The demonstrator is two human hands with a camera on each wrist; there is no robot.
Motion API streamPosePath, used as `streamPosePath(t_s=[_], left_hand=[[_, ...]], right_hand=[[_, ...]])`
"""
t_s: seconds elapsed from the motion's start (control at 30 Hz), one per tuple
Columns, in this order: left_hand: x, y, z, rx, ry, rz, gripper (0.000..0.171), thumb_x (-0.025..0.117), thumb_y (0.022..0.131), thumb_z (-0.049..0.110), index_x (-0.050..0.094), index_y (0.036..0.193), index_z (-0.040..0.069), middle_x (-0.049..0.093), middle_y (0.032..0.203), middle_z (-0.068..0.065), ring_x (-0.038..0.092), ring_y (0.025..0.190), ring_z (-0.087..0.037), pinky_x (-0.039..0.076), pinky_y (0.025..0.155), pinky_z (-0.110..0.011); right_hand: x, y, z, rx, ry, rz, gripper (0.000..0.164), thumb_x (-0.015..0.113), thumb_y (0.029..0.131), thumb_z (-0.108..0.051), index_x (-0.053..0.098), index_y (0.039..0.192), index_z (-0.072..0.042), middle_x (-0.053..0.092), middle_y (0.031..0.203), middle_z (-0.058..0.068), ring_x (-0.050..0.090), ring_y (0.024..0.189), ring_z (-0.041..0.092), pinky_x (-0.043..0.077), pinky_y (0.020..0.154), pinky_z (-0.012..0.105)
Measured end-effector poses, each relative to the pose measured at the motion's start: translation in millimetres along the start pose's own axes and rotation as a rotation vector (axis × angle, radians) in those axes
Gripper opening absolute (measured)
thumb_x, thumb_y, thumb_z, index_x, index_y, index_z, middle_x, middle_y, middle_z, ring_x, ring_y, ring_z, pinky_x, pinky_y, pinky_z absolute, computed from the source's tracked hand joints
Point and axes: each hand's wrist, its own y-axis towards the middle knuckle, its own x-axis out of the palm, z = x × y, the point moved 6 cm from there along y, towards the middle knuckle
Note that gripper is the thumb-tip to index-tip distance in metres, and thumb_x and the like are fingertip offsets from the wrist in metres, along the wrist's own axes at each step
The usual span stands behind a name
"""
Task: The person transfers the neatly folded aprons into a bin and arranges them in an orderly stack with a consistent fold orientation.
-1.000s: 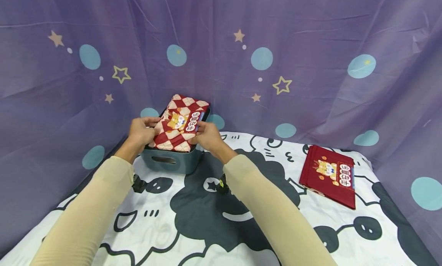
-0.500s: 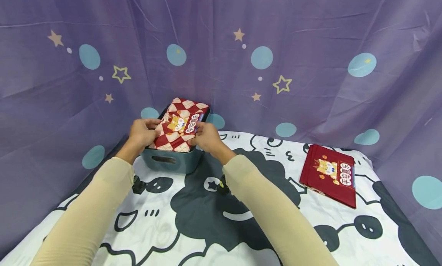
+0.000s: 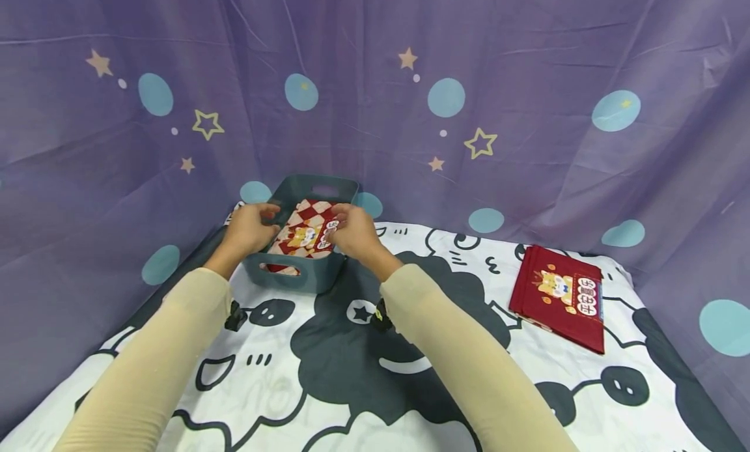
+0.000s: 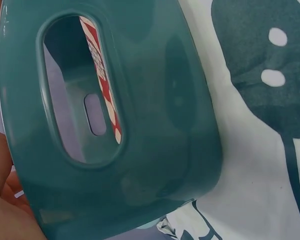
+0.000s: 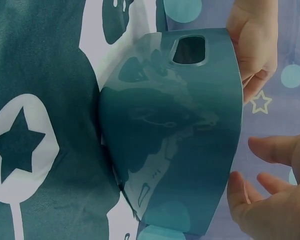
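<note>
A folded cloth (image 3: 305, 230) with red-and-cream diamonds and a cartoon animal lies inside a dark teal plastic basket (image 3: 319, 277). Part of its checked edge shows through the front handle slot. My left hand (image 3: 249, 229) is over the basket's left rim, thumb and fingers apart. Over the right rim is my right hand (image 3: 356, 234); in the right wrist view its thumb and fingers are spread with nothing between them. The left wrist view shows mostly the basket's front wall (image 4: 160, 110), with part of the left hand (image 4: 7, 205) beside it.
To the right, a folded dark red cloth (image 3: 559, 299) with a similar cartoon print lies on the white-and-grey patterned sheet (image 3: 263, 387). Behind the basket hangs a purple curtain (image 3: 375, 146) with stars and dots.
The checked cloth has gone from sticking up above the rim, held by both hands, down into the basket. Both hands have let go of it, staying near the rim.
</note>
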Motion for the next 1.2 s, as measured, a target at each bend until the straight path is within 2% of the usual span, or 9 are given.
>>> streamPosePath(t_s=[0.13, 0.27, 0.5, 0.7, 0.87, 1.07, 1.2], left_hand=[[0.9, -1.3, 2.8, 0.007, -0.017, 0.000, 0.045, 0.066, 0.092, 0.008, 0.062, 0.135, -0.004, 0.065, 0.126, -0.028, 0.056, 0.123, -0.046, 0.043, 0.103, -0.059], [2.7, -3.7, 7.3, 0.009, -0.037, 0.001, 0.043, 0.066, 0.093, 0.008, 0.062, 0.134, -0.004, 0.066, 0.126, -0.028, 0.058, 0.121, -0.045, 0.044, 0.102, -0.057], [6.7, -8.7, 18.7, 0.038, -0.067, 0.028, 0.041, 0.064, 0.094, 0.009, 0.064, 0.132, -0.004, 0.067, 0.124, -0.026, 0.064, 0.110, -0.042, 0.050, 0.094, -0.055], [12.3, -14.4, 26.7, 0.056, -0.027, 0.064, 0.041, 0.061, 0.092, 0.008, 0.064, 0.132, -0.002, 0.067, 0.124, -0.023, 0.066, 0.101, -0.037, 0.052, 0.085, -0.052], [15.2, -17.4, 39.0, 0.081, -0.004, 0.105, 0.040, 0.063, 0.092, 0.009, 0.066, 0.131, 0.000, 0.068, 0.123, -0.022, 0.064, 0.102, -0.036, 0.050, 0.087, -0.053], [19.9, -20.7, 55.2, 0.112, -0.025, 0.117, 0.039, 0.064, 0.093, 0.010, 0.067, 0.130, 0.002, 0.068, 0.121, -0.019, 0.068, 0.100, -0.033, 0.054, 0.079, -0.049], [23.1, -24.2, 67.0, 0.149, -0.053, 0.122, 0.038, 0.064, 0.093, 0.010, 0.067, 0.130, 0.001, 0.067, 0.121, -0.020, 0.069, 0.103, -0.035, 0.056, 0.081, -0.051]], right_hand=[[-1.2, -1.9, 1.3, -0.025, 0.039, -0.009, 0.053, 0.073, 0.080, 0.007, 0.063, 0.132, -0.001, 0.067, 0.122, 0.018, 0.067, 0.101, 0.028, 0.056, 0.077, 0.030], [-3.8, -6.6, 1.7, -0.045, 0.076, -0.021, 0.052, 0.073, 0.085, 0.006, 0.062, 0.135, -0.001, 0.066, 0.122, 0.018, 0.067, 0.106, 0.030, 0.057, 0.083, 0.033], [-16.5, -15.2, 7.4, -0.069, 0.122, -0.015, 0.052, 0.071, 0.089, 0.003, 0.059, 0.140, -0.003, 0.066, 0.122, 0.016, 0.067, 0.110, 0.032, 0.058, 0.087, 0.035], [-28.8, -20.5, 14.4, -0.068, 0.098, -0.015, 0.049, 0.072, 0.093, -0.003, 0.060, 0.140, -0.007, 0.065, 0.126, 0.014, 0.067, 0.112, 0.029, 0.058, 0.087, 0.038], [-37.1, -25.5, 19.1, -0.086, 0.102, 0.003, 0.044, 0.072, 0.093, -0.005, 0.063, 0.136, -0.005, 0.068, 0.122, 0.015, 0.068, 0.109, 0.029, 0.058, 0.084, 0.038], [-45.2, -33.1, 19.9, -0.105, 0.106, 0.030, 0.041, 0.073, 0.092, -0.004, 0.065, 0.132, -0.005, 0.070, 0.118, 0.016, 0.069, 0.107, 0.030, 0.059, 0.083, 0.038], [-51.1, -38.8, 20.2, -0.129, 0.065, 0.040, 0.042, 0.073, 0.093, -0.006, 0.065, 0.134, -0.006, 0.070, 0.119, 0.015, 0.069, 0.109, 0.030, 0.059, 0.085, 0.039]])
